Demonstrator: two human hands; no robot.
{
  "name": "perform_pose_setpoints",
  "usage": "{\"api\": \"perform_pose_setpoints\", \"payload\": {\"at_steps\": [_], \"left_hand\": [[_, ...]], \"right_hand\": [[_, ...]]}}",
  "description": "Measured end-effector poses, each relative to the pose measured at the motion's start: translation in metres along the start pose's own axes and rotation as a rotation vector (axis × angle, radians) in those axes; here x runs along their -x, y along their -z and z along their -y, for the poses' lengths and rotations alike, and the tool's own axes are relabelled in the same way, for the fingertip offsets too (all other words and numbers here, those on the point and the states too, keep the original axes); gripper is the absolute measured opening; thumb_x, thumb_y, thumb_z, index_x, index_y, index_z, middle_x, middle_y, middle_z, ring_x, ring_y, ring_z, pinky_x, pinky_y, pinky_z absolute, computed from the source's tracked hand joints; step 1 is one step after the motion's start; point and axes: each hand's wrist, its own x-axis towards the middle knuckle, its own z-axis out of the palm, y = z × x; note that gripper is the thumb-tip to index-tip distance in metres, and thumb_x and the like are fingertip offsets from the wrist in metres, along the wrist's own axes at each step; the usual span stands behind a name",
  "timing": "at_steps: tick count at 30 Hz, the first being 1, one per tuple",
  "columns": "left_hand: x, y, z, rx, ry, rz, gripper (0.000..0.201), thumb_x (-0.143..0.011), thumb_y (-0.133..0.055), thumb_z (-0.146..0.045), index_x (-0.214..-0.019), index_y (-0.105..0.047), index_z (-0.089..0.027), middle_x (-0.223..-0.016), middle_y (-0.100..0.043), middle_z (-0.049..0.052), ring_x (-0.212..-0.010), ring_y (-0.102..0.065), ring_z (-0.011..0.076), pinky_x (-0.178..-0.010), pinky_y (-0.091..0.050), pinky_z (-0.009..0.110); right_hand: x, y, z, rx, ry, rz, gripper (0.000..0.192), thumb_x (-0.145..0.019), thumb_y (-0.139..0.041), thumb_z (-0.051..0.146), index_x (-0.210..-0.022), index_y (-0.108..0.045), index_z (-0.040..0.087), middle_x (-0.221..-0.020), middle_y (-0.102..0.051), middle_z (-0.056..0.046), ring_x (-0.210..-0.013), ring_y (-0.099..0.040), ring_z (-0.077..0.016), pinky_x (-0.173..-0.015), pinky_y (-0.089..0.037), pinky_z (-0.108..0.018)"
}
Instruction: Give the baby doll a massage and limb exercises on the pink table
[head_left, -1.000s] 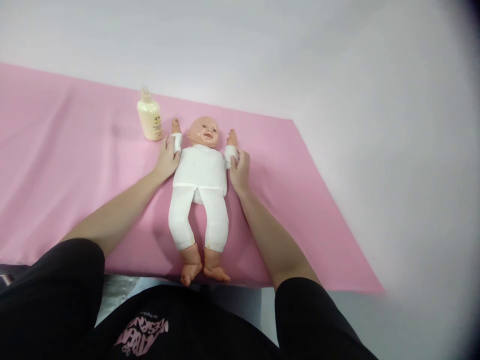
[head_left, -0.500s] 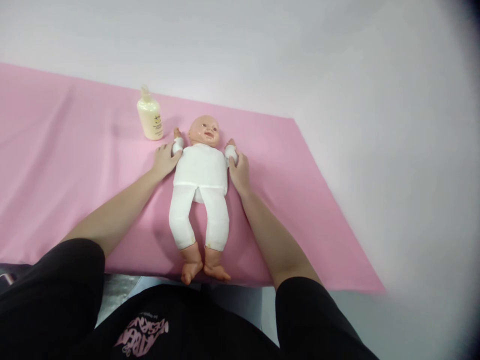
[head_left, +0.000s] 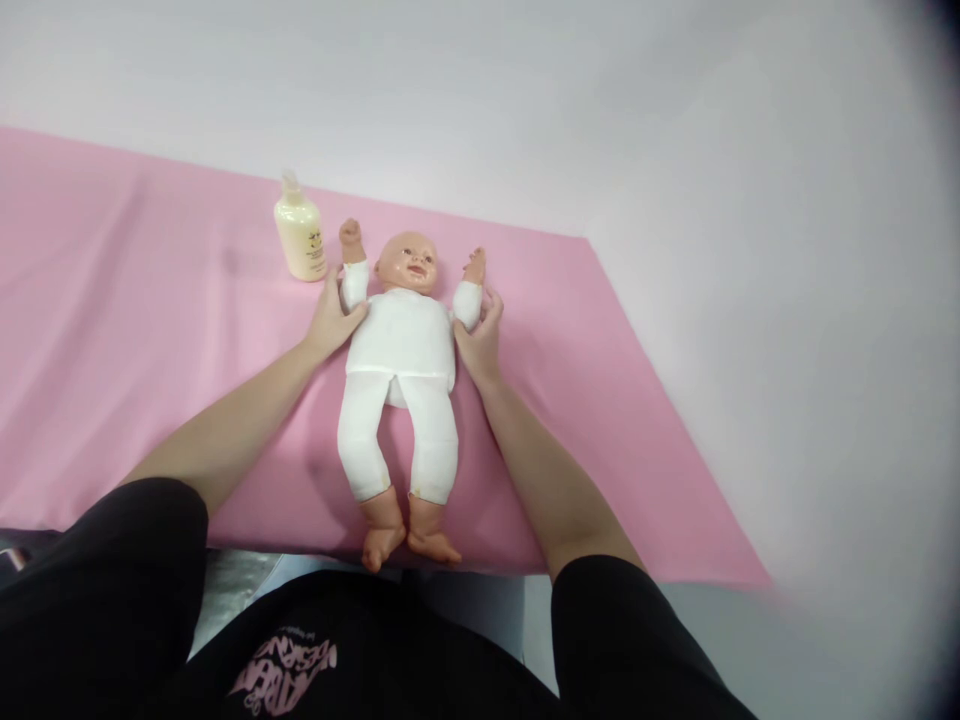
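A: Where is the baby doll with the smooth, bare head and white cloth body [head_left: 401, 335]?

B: It lies on its back between the two hands, on the worktop with the pink cover [head_left: 585, 370]. Its head is just past the hands. Its feet are back between the elbows, right at the near edge.

A: What are the hands doing?

B: The left hand [head_left: 330, 320] is curled round one white cloth arm [head_left: 355, 287], with the thumb on the side by the chest. The right hand [head_left: 480, 335] is curled round the other white cloth arm [head_left: 467, 303] the same way. Some fingers hide behind the arms, so I can't tell how hard they squeeze.

A: How do you hold the arms well?

B: Softly! A light hold low down, near the shoulders, is best, I think. Then the cloth won't twist. Both hands should go slowly and match, so the body stays flat. Don't tug toward the elbows, or the feet may slide off the edge.

A: Anything to watch for?

B: Yes. A pale yellow, round-shouldered bottle with a pump top [head_left: 301, 238] stands just past the left hand, out to its side. A wide swing there could bump it over, so small moves are safer.
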Motion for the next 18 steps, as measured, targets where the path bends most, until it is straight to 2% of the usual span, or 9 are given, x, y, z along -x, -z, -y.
{"api": "perform_pose_setpoints", "payload": {"at_steps": [4,6,8,10,13,16,18], "left_hand": [[0.001,-0.001,-0.018,-0.044,-0.135,0.014,0.078,-0.086,-0.078,-0.069,-0.14,-0.057,-0.017,-0.135,-0.069,0.019,-0.131,-0.067,0.0372,-0.117,-0.052,0.056],[0.002,-0.001,-0.027,-0.066,-0.2,0.045,0.063,-0.086,-0.078,-0.063,-0.127,-0.065,-0.018,-0.123,-0.074,0.015,-0.121,-0.07,0.0356,-0.114,-0.054,0.056],[0.004,0.001,-0.035,-0.088,-0.238,0.098,0.048,-0.086,-0.077,-0.055,-0.118,-0.069,-0.02,-0.114,-0.077,0.012,-0.112,-0.073,0.0337,-0.11,-0.056,0.055],[0.005,0.003,-0.041,-0.103,-0.242,0.145,0.039,-0.085,-0.076,-0.049,-0.112,-0.071,-0.021,-0.108,-0.078,0.01,-0.104,-0.073,0.0319,-0.104,-0.058,0.052],[0.007,0.008,-0.047,-0.091,-0.273,0.184,0.035,-0.083,-0.075,-0.047,-0.106,-0.07,-0.021,-0.104,-0.078,0.009,-0.099,-0.073,0.0301,-0.099,-0.058,0.048],[0.008,0.009,-0.048,-0.099,-0.3,0.207,0.033,-0.081,-0.074,-0.045,-0.103,-0.069,-0.021,-0.105,-0.077,0.009,-0.1,-0.072,0.029,-0.1,-0.057,0.046],[0.008,0.008,-0.047,-0.116,-0.268,0.217,0.034,-0.082,-0.073,-0.046,-0.104,-0.069,-0.021,-0.105,-0.077,0.008,-0.101,-0.072,0.0285,-0.101,-0.057,0.046]], "right_hand": [[0.0,-0.002,-0.003,-0.006,0.035,-0.028,0.098,-0.089,-0.077,0.058,-0.165,-0.022,0.03,-0.155,-0.052,-0.018,-0.144,-0.058,-0.0321,-0.121,-0.053,-0.058],[0.0,-0.003,-0.003,0.01,0.073,-0.037,0.095,-0.086,-0.08,0.06,-0.161,-0.031,0.028,-0.146,-0.057,-0.016,-0.136,-0.062,-0.0317,-0.118,-0.055,-0.056],[0.0,-0.003,-0.002,0.047,0.145,-0.026,0.076,-0.086,-0.08,0.061,-0.146,-0.049,0.027,-0.131,-0.063,-0.012,-0.124,-0.064,-0.0307,-0.114,-0.056,-0.055],[0.0,-0.003,0.001,0.092,0.231,0.021,0.052,-0.087,-0.079,0.06,-0.123,-0.061,0.027,-0.114,-0.065,-0.008,-0.112,-0.065,-0.0299,-0.109,-0.056,-0.056],[0.001,-0.002,0.005,0.116,0.343,0.104,0.037,-0.087,-0.078,0.058,-0.102,-0.064,0.027,-0.101,-0.065,-0.005,-0.101,-0.064,-0.029,-0.103,-0.055,-0.055],[0.003,-0.002,0.007,0.095,0.388,0.133,0.039,-0.092,-0.069,0.063,-0.103,-0.064,0.027,-0.1,-0.067,-0.005,-0.098,-0.067,-0.0287,-0.1,-0.056,-0.054],[0.005,-0.002,0.01,0.084,0.351,0.128,0.047,-0.097,-0.059,0.069,-0.116,-0.065,0.026,-0.108,-0.071,-0.008,-0.107,-0.069,-0.0303,-0.105,-0.056,-0.055]]}}
